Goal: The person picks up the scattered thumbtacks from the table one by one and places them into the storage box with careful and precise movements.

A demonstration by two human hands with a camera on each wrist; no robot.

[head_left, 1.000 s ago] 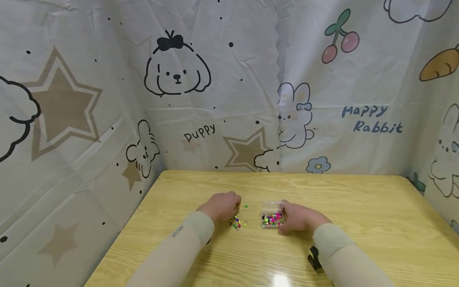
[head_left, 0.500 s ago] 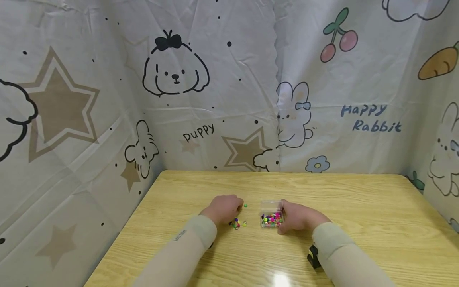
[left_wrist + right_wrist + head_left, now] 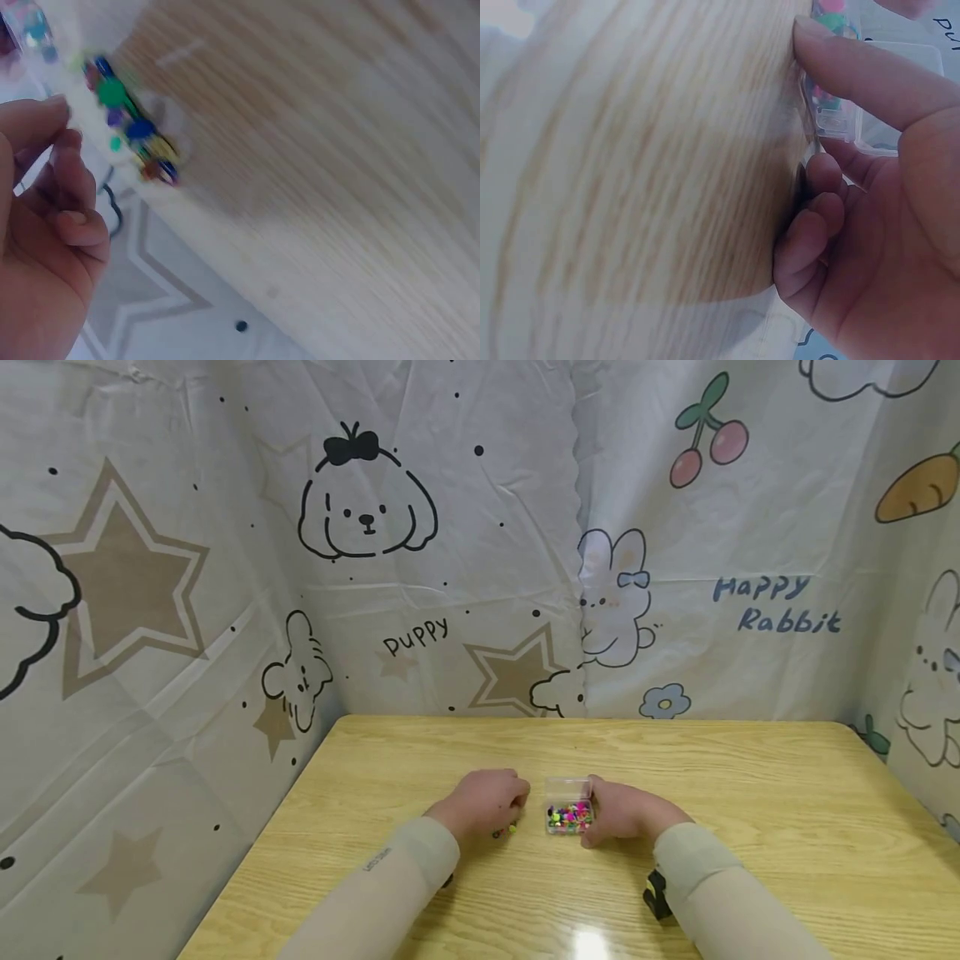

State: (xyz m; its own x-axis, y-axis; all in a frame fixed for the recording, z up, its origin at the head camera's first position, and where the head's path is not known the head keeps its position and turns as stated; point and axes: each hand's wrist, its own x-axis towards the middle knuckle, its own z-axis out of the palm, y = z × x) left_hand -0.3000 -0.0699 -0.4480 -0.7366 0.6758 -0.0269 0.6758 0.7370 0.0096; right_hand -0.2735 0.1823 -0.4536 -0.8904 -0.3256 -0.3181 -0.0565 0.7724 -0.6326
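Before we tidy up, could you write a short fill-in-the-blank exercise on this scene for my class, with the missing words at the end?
1. In the head view, the clear box stands to the ____ of the left hand.
2. The box that the right hand grips has its lid ____, not shut.
3. The loose beads lie nearest the person's ____ hand.
4. On the curtain, the blue words read "Happy ____".

Missing words: right; open; left; Rabbit.
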